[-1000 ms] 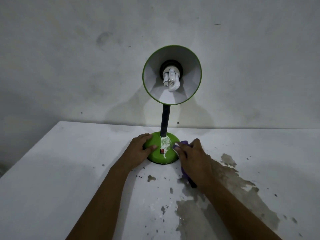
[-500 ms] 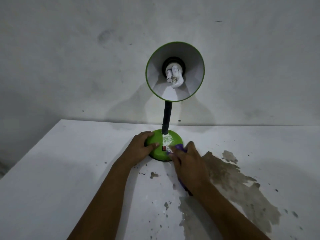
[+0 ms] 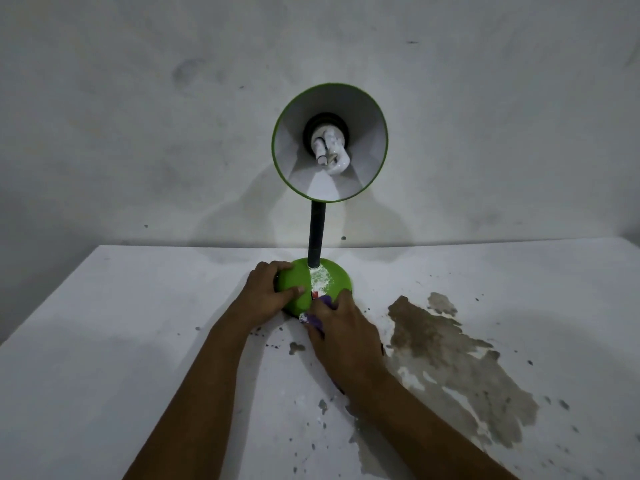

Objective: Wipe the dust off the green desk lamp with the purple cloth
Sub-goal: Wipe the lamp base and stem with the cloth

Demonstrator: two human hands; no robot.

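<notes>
So the green desk lamp [image 3: 329, 147] stands near the middle of the frame, at the back of the white bench [image 3: 104, 341] right by the wall, shade tipped toward the camera so you look straight into it at the bulb [image 3: 328, 150]. The left hand [image 3: 265, 296] is wrapped over the left side of the round base [image 3: 294, 289], fingers curled on the dome and thumb lying across its front. My guess is that's just to pin the lamp down so it doesn't skate around while the other side gets rubbed.

The right hand [image 3: 341, 336] has the purple cloth [image 3: 320, 311] bunched under it, fingers clamped down on it at the front lower edge of the base, just below the little red switch [image 3: 315, 294]. Only a scrap of purple peeks out (most of it is hidden under the palm). There's a whitish dusty streak [image 3: 321, 279] running down the base from the black neck [image 3: 317, 233], and the cloth sits right at its bottom end, so I'd say that patch isn't dealt with yet.

Count: one lamp, one bulb, one cloth, two hands, one switch. The bench also has a big brownish worn patch [image 3: 450, 358] at lower right.
</notes>
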